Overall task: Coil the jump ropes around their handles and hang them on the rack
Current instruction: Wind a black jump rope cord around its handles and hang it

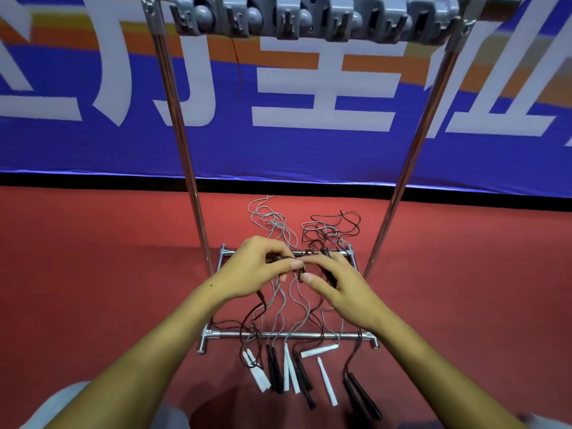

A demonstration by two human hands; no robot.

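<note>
We've got the left hand (261,267) pinching the black rope (280,258) and the right hand (332,284) wrapped round its black handles (325,267), above the rack (291,335) base's far rail. Probably best to keep the turns tight; other ropes (288,311) sprawl across the floor (108,274).

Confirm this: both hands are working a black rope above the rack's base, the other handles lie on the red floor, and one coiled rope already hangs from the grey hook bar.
One thing is wrong: in the head view the grey hook bar holds no rope. The rest stands: the left hand and right hand work a black rope above the rack's base, and the other handles lie on the red floor.
</note>
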